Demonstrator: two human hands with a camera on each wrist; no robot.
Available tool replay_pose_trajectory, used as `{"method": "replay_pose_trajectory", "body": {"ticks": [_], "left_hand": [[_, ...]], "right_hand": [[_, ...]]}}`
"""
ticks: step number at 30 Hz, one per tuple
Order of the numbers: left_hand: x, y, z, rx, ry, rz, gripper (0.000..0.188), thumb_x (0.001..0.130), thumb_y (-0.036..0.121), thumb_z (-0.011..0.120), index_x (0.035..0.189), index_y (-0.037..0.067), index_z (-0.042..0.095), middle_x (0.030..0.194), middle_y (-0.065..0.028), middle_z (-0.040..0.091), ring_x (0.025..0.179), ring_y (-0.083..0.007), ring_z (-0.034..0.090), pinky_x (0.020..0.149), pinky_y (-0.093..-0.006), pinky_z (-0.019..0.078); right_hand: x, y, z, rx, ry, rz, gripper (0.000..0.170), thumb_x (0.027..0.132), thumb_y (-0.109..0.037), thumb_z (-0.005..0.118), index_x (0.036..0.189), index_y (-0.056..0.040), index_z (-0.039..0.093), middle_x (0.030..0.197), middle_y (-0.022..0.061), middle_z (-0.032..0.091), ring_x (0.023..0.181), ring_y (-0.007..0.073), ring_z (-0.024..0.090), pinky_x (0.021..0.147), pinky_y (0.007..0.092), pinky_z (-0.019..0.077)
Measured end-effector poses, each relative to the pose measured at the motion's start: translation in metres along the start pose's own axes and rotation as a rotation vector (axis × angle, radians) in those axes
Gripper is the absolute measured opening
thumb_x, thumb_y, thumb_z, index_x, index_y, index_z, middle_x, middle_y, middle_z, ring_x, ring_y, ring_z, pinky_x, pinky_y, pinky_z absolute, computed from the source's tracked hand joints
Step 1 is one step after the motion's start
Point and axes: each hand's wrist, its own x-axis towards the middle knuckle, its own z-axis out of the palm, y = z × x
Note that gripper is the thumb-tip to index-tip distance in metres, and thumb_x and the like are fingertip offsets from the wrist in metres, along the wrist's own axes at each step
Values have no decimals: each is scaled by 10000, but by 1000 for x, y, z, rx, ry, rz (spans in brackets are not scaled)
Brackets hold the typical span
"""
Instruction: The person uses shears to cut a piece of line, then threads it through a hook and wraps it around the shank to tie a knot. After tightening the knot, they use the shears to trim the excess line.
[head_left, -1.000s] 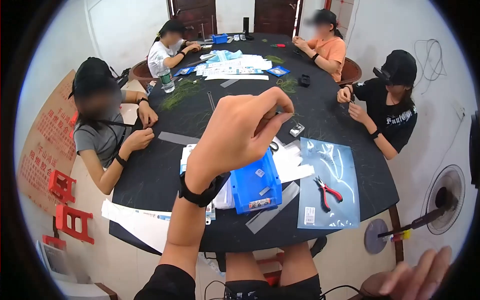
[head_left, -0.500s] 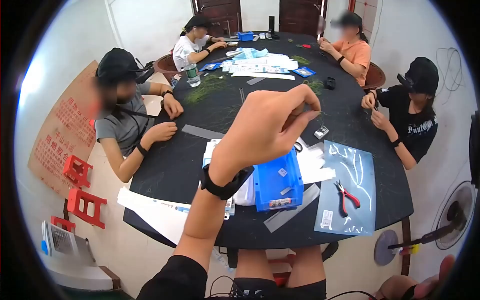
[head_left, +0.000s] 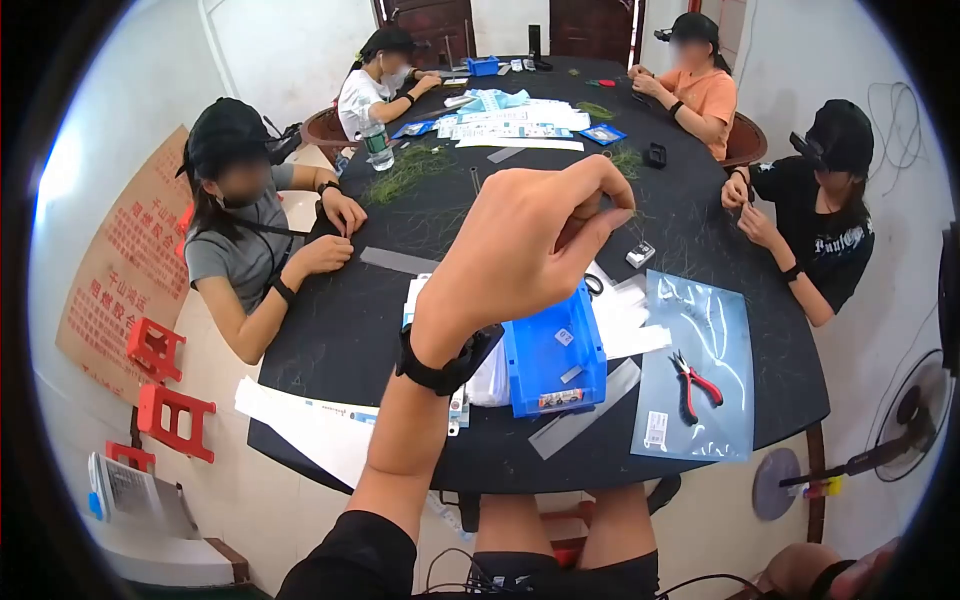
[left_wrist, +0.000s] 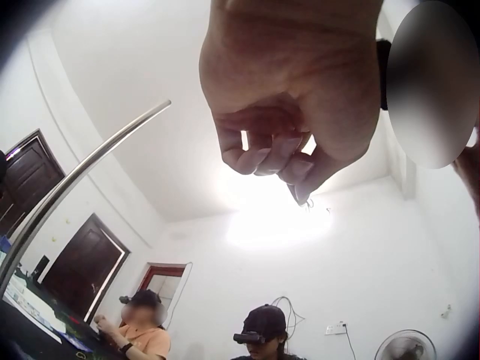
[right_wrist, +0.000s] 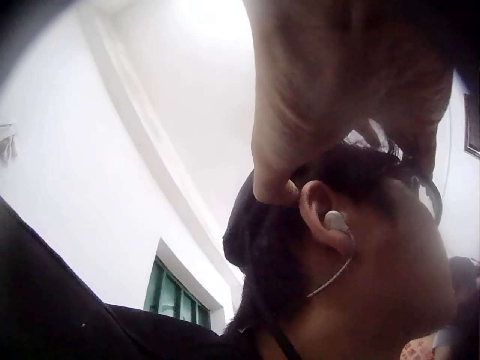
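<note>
My left hand (head_left: 525,250) is raised over the table, bent at the wrist, thumb and index finger pinched together. A thin strand (left_wrist: 310,203) pokes out at the fingertips in the left wrist view; it is very fine. Below this hand stands a blue plastic bin (head_left: 555,360) with labels on it. My right hand (right_wrist: 352,97) is up at the side of my head, just above an ear with a white earphone (right_wrist: 335,221), against the dark hair and cap. Its fingertips are mostly hidden there, so I cannot tell what they grip.
Red-handled pliers (head_left: 693,387) lie on a bluish plastic bag (head_left: 700,300) to the right. Papers, clear strips (head_left: 400,261), green strands (head_left: 410,170) and a water bottle (head_left: 377,145) are spread over the black table (head_left: 330,340). Several people sit around it. A fan (head_left: 910,405) stands at right.
My right hand, seen with spread fingers at the lower right, has gone up to my head. The view swung right-to-left and settled; my left hand keeps its pinch over the bin.
</note>
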Motion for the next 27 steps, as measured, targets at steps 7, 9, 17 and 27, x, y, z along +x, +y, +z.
{"method": "replay_pose_trajectory", "body": {"ticks": [7,9,17,27], "left_hand": [[-1,0,2,-21,-8,-21,90,923,-7,727,1003,14,693,628,-14,551,518,-44,466,493,-237,330],[-1,0,2,-41,-17,-55,91,924,-9,726,1006,12,692,635,2,560,521,-30,458,488,-232,323],[0,5,3,-7,-21,-81,62,933,-12,682,986,18,691,607,30,510,529,-19,399,494,-226,264],[0,6,0,-66,-22,-93,62,930,0,690,989,16,687,600,48,515,524,-5,381,498,-223,257]], "right_hand": [[0,-2,-5,-19,-20,19,291,905,-155,676,1155,-10,641,1099,140,702,1098,252,647,979,374,491],[-2,1,-11,-33,-1,39,305,898,-153,680,1162,-5,645,1111,143,704,1113,256,649,988,378,490],[-92,119,-94,-921,191,773,353,876,-187,728,1164,2,650,1200,182,683,1174,332,644,1020,424,488],[-194,195,-126,-1679,-288,789,312,831,-112,716,1091,-6,579,1216,188,549,1132,407,522,925,512,442]]}}
